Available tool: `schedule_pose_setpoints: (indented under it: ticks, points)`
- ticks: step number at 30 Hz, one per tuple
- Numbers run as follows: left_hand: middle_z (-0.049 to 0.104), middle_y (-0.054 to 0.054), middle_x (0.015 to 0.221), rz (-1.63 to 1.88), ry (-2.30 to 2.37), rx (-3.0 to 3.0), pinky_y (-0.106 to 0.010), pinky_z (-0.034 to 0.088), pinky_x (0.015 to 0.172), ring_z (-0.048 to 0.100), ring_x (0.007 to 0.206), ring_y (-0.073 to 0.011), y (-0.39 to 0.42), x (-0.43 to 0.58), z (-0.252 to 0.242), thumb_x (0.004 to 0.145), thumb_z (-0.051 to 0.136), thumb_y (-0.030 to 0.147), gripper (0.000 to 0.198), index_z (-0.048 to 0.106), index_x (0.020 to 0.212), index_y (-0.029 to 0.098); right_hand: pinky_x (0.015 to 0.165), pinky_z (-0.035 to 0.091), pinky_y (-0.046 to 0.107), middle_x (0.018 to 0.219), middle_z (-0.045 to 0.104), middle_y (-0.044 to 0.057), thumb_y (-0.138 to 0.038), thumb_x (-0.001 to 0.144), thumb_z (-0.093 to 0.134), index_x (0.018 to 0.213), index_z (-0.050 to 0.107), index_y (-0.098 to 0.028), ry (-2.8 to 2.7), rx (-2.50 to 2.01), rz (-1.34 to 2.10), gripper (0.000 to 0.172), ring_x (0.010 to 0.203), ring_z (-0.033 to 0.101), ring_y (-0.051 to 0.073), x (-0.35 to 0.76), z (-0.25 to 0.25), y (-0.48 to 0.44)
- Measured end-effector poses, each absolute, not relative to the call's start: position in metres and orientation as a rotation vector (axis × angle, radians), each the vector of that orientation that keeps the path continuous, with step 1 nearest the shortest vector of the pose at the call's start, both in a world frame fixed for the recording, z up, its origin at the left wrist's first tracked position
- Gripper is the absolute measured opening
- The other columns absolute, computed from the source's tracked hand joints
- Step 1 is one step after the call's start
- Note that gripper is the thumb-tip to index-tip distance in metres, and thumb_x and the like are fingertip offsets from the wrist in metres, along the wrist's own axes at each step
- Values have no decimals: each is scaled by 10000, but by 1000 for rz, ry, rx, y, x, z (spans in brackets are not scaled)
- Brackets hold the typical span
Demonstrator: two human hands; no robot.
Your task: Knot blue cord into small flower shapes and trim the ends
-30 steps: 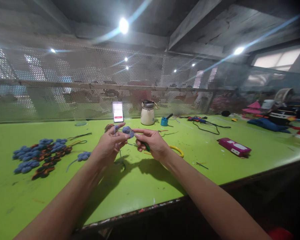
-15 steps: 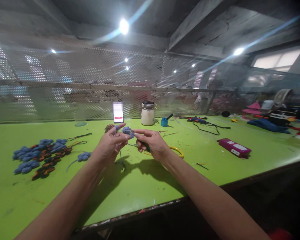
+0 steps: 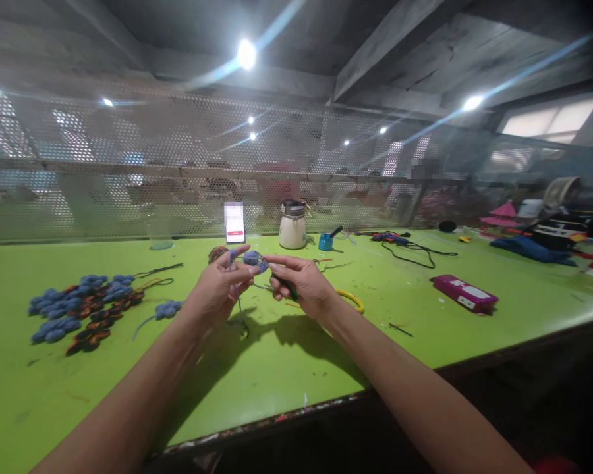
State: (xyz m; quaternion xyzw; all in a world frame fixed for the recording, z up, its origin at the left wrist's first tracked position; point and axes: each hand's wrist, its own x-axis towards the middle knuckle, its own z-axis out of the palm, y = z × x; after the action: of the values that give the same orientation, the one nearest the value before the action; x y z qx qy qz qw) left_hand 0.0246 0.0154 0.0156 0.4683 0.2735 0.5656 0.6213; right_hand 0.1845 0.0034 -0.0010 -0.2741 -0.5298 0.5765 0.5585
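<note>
Above the green table (image 3: 277, 355), my left hand (image 3: 216, 289) pinches a small blue crocheted piece (image 3: 254, 260), with blue yarn (image 3: 238, 299) running over its fingers and hanging down to the table. Close beside it, my right hand (image 3: 301, 284) grips a green-handled crochet hook (image 3: 289, 288), its tip at the blue piece. The two hands almost touch, fingertips together around the work.
Several blue and brown crocheted flowers (image 3: 74, 309) lie at the left. At the back stand a phone (image 3: 234, 222), a cream jar (image 3: 292, 227) and a blue cup (image 3: 325, 240). A yellow ring (image 3: 352, 298), a pink case (image 3: 464, 293) and black cables (image 3: 415, 251) lie to the right.
</note>
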Motion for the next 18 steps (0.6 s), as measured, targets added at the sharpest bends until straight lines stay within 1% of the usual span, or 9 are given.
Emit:
schedule_pose_setpoints:
  ticks: [4, 11, 14, 18]
  points:
    - [629, 23, 576, 1295, 626, 1065, -166, 454, 564, 574, 541, -73, 16, 24, 15, 605, 725, -4, 538, 556, 1106, 92, 481, 410, 233, 542, 577, -30, -218, 693, 742, 1072, 685, -149, -1252, -646, 1358, 390, 428, 440, 53, 185, 0, 2]
    - [626, 21, 585, 1271, 592, 1092, -161, 443, 550, 568, 543, -73, 16, 23, 13, 615, 755, 32, 615, 511, 1178, 81, 491, 412, 243, 547, 576, -31, -205, 692, 740, 1094, 675, -154, -1266, -635, 1341, 411, 433, 441, 58, 185, -1, 4]
    - [638, 8, 614, 1260, 584, 1065, -174, 457, 580, 583, 564, -78, 14, 23, 16, 622, 740, 16, 635, 496, 1206, 72, 494, 416, 249, 544, 577, -34, -199, 688, 735, 1083, 680, -162, -1256, -656, 1331, 401, 422, 424, 55, 186, -1, 5]
    - [658, -9, 666, 1274, 596, 1092, -209, 466, 625, 602, 605, -95, 14, 23, 16, 591, 746, 1, 710, 481, 1246, 69, 489, 410, 249, 543, 571, -34, -201, 689, 728, 1059, 689, -165, -1236, -646, 1339, 374, 424, 414, 56, 187, -1, 5]
